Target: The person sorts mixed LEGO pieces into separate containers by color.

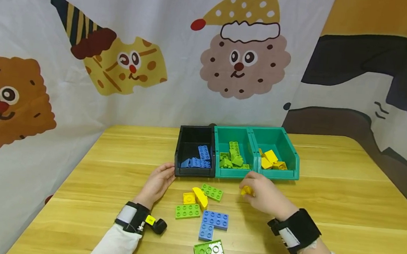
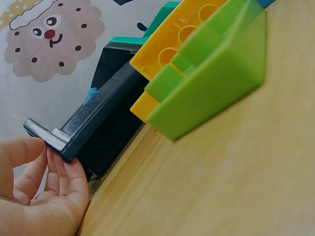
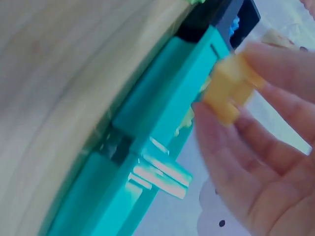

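My right hand (image 1: 265, 194) pinches a small yellow toy brick (image 3: 230, 87) between thumb and fingers, just in front of the teal bins. With thumb above and fingers below, my left hand (image 2: 47, 189) grips the front corner of the black bin (image 2: 110, 115). Blue bricks (image 1: 200, 159) lie in that bin. Green bricks (image 1: 235, 157) fill part of the middle teal bin (image 1: 233, 175), and yellow bricks (image 1: 271, 159) sit in the right teal bin (image 1: 292, 163). Between the hands, loose on the table, are a yellow curved brick (image 1: 200, 198) and a square yellow brick (image 1: 189, 198).
More loose bricks lie on the wooden table (image 1: 109, 175): a green one (image 1: 212, 192) near the bins, another green brick (image 1: 187, 211), blue bricks (image 1: 215, 219), and an upturned green brick (image 1: 209, 251) nearest me. Behind the table hangs a printed cloth (image 1: 176, 103).
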Demonstrator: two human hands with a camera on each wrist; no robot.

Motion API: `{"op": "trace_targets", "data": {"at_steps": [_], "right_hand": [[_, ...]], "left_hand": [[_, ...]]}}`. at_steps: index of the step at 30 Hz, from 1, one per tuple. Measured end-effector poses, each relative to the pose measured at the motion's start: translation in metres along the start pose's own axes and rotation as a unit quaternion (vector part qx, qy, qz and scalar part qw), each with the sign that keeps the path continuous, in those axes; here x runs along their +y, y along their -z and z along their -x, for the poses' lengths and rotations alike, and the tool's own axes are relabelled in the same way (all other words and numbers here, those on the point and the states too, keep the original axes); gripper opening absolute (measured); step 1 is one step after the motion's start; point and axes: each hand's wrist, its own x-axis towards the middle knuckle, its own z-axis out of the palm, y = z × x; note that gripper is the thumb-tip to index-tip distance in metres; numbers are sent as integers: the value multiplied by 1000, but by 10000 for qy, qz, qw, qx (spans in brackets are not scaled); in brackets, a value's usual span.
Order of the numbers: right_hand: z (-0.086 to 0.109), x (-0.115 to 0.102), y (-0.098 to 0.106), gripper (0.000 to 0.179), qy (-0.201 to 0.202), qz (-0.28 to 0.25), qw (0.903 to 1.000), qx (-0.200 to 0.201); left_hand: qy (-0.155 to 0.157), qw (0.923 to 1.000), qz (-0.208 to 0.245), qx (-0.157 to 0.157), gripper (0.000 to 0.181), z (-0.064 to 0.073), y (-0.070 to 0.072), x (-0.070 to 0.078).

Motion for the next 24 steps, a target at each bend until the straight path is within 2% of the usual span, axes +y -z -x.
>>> {"op": "trace_targets", "data": {"at_steps": [4,14,19,24], "right_hand": [[-4,6,10,22,-16,75,9985,543],[-13,36,34,27,-622,273,9942,835],[-17,57,42,32,-932,430,9913,825],[-23,80,48,31,-1118,520,9905,607]], "left_hand": [[19,10000,13,23,16,0,-1,1],[26,10000,-23,41,16,0,0,0],[28,10000,-17,59,16,0,0,0],[12,10000,-37,50,17,0,-1,0]]}}
